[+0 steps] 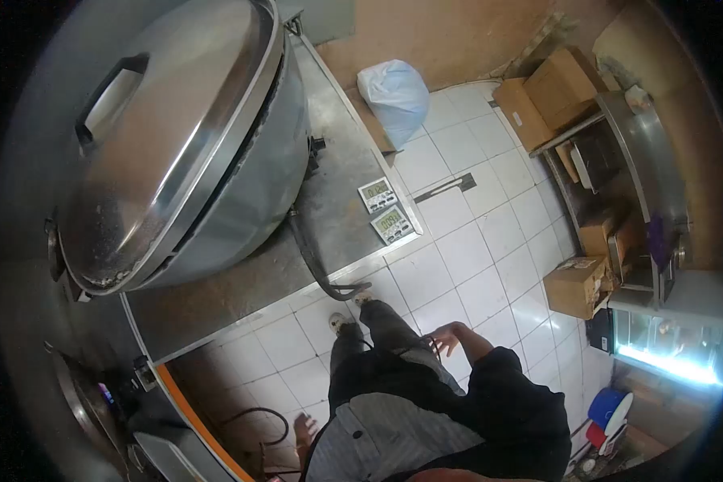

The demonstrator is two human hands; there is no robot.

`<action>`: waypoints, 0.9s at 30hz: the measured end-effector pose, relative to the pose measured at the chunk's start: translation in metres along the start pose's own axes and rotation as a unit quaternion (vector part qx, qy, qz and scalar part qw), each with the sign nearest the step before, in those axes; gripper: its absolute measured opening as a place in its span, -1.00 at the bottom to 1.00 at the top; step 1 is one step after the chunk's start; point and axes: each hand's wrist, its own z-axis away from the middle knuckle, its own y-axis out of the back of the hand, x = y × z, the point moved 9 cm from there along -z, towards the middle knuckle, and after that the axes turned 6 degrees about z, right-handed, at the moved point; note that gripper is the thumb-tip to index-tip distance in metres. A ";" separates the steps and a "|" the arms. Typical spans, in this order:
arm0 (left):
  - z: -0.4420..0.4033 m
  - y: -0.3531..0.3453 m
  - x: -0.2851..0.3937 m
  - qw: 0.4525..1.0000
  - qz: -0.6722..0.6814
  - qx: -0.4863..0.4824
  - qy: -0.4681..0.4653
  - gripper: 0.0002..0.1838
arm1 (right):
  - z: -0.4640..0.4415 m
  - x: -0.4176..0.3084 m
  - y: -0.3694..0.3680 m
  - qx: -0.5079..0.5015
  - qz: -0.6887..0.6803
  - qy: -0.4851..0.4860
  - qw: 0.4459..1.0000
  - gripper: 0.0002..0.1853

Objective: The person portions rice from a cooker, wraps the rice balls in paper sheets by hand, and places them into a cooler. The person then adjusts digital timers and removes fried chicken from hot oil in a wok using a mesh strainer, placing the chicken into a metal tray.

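My left hand (304, 429) hangs low at my left side, its fingers apart and nothing in them. My right hand (448, 337) hangs beside my right thigh, fingers loosely bent and apart, with no held thing visible; a thin dark cord shows by its fingertips. Ahead to the left stands a large metal cooker (253, 197) with a domed lid (177, 104) and a black-edged handle (111, 100). It rests on a steel stand (341, 149). Two white digital timers, an upper one (377, 195) and a lower one (390, 226), lie at the stand's corner. Neither hand touches them.
A dark hose (313, 261) droops from the cooker over the stand's edge near my feet. A tied pale plastic bag (396, 100) sits by the wall. To the right are steel shelving (647, 173), cardboard boxes (574, 287) and a lit glass cabinet (667, 341). White tiles (458, 249) cover the floor.
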 end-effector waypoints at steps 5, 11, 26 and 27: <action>0.000 -0.064 0.057 0.997 0.003 -0.063 -0.041 -0.56 | -0.001 -0.011 0.021 -0.005 0.053 -0.016 0.998 -0.43; -0.021 -0.094 0.024 0.983 -0.007 -0.177 -0.045 -0.58 | 0.007 -0.026 0.024 0.026 0.079 -0.048 0.995 -0.46; 0.023 -0.086 0.094 0.984 -0.099 -0.083 -0.123 -0.58 | -0.004 -0.045 0.040 0.023 0.125 -0.056 0.990 -0.48; 0.026 -0.086 0.097 0.980 -0.129 -0.068 -0.138 -0.58 | -0.004 -0.046 0.039 0.022 0.125 -0.056 0.990 -0.48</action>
